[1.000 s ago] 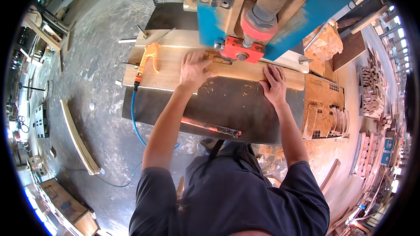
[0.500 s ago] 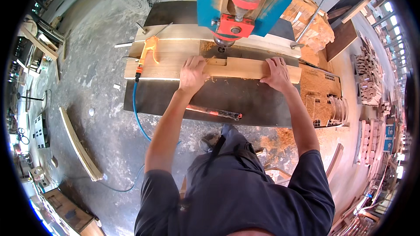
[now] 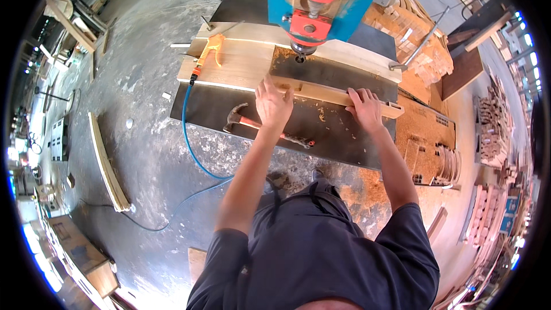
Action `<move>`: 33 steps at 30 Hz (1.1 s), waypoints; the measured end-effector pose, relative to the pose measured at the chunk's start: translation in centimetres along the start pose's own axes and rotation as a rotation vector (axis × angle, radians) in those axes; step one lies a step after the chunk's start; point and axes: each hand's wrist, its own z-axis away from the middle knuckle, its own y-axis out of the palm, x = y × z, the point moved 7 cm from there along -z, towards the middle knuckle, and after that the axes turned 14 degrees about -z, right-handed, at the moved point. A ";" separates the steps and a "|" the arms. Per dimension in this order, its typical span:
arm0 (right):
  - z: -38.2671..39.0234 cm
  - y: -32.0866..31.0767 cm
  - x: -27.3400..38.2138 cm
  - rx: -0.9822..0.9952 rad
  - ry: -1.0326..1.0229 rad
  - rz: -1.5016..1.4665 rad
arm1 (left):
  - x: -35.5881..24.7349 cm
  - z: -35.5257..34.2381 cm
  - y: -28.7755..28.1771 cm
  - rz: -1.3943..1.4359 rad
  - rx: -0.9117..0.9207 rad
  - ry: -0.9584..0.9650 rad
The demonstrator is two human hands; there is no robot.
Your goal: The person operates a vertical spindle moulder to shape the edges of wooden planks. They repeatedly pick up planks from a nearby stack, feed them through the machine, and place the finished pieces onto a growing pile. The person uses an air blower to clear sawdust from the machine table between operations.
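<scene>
A pale wooden bar [image 3: 324, 93] with slots cut in it lies slanted over the dark machine table [image 3: 338, 132]. My right hand [image 3: 365, 108] grips it near its right end, thumb on the near side, a slot showing just beyond. At the left end, my left hand [image 3: 274, 105] has its thumb and fingers on either side of the bar. Above and behind stands a drill chuck [image 3: 301, 49] with a bit, apart from the wood. A hammer [image 3: 250, 121] with a red handle lies near the table's front edge, partly hidden behind my left forearm.
Pale boards [image 3: 232, 60] form a fence, with an orange air gun [image 3: 214, 46] on them and a blue hose [image 3: 187, 126] running to the floor. Wood chips [image 3: 321, 115] litter the table. Sawdust [image 3: 425, 132] and stacked wood [image 3: 410, 28] lie to the right.
The bar has come away from the fence, its right end swung toward me and to the right. My left hand's fingers have straightened somewhat. The hammer's head has come into sight.
</scene>
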 end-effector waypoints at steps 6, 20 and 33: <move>0.5 -1.7 -1.2 0.116 0.014 -0.180 | -1.5 0.8 1.5 -0.099 0.034 -0.226; 2.0 1.4 9.8 0.308 -0.361 -0.437 | 1.0 16.1 -8.6 0.109 -0.409 -0.412; 3.7 3.3 9.5 0.693 -0.042 -1.043 | -16.1 21.7 -17.1 0.319 -0.287 0.442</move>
